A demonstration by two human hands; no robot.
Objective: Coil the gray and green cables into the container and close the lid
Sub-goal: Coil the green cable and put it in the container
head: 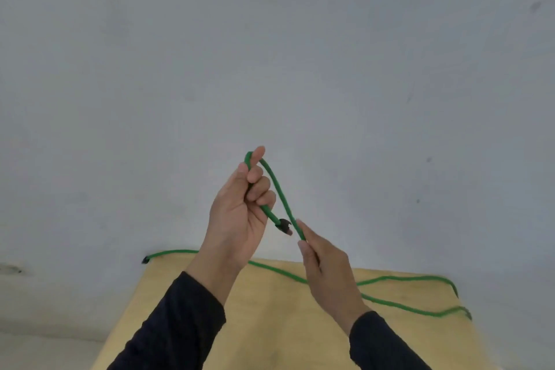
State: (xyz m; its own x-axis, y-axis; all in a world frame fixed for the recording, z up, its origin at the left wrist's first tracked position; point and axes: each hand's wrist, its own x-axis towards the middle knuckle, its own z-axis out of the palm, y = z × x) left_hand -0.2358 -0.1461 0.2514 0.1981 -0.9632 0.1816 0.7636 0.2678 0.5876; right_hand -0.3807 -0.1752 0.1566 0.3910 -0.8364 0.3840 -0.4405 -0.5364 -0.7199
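Both hands hold the green cable [277,186] up in front of the wall. My left hand [240,213] grips its end section, curled round it, with the black plug [283,227] sticking out below the fingers. The cable loops over my raised index finger and runs down to my right hand [324,267], which pinches it between thumb and fingers. From there the cable trails over the wooden table [264,324], with its other black end [146,260] hanging at the far left corner. No gray cable or container shows in this view.
The pale wooden table fills the lower middle and ends close to a plain grey-white wall [270,54]. Loose green cable loops lie across its far right part [420,279]. Floor shows at the lower left.
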